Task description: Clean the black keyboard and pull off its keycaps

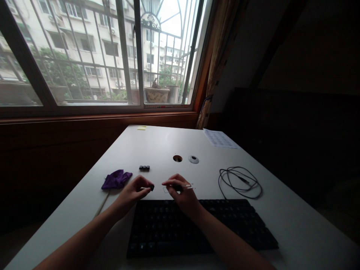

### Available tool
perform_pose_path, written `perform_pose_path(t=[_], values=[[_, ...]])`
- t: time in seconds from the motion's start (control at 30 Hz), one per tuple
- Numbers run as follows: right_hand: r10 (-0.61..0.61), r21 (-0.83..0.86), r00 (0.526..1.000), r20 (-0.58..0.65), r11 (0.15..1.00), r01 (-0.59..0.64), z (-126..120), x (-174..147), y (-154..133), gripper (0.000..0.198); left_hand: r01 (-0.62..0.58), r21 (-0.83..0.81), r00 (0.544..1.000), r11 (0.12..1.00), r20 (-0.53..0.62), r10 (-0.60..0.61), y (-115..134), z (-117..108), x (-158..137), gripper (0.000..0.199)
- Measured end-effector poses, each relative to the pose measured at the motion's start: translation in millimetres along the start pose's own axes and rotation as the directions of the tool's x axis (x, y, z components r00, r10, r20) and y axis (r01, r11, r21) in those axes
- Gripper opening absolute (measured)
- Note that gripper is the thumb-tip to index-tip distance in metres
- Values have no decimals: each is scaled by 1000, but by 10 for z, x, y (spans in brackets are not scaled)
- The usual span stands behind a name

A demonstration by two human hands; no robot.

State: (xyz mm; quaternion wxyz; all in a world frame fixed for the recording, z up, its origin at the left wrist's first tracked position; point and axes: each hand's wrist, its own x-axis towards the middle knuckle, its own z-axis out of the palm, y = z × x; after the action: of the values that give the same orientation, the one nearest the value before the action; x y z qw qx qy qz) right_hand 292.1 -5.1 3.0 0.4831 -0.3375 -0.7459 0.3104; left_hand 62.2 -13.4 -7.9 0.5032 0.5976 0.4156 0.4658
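My left hand (pixel 137 188) is closed, pinching a small black keycap (pixel 152 187) between thumb and fingertips. To its right, my right hand (pixel 182 193) is wrapped round a keycap puller (pixel 177 187) with a dark handle and thin wire loops at its ends. The wire end on the left points toward the keycap, with a gap between them. Below both hands lies a black keyboard (pixel 168 225), partly covered by my right hand and forearm. Behind my left hand, several black keycaps (pixel 144 168) stand in a short row on the white table.
On the left lies a purple cloth (pixel 116 179) with a pale stick (pixel 101 203) below it. A coiled black cable (pixel 244 180) rests on the right. Farther back are a cable hole (pixel 177 159), its round cover (pixel 193 159), papers (pixel 221 138) and a yellow note (pixel 141 128).
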Motion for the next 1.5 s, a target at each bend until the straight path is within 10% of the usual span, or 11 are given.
perform_pose_path(t=[1.5], values=[[109, -93, 993, 48, 990, -105, 4, -15, 34, 24, -6, 36, 1000, 999, -12, 6, 14, 11, -1, 33]])
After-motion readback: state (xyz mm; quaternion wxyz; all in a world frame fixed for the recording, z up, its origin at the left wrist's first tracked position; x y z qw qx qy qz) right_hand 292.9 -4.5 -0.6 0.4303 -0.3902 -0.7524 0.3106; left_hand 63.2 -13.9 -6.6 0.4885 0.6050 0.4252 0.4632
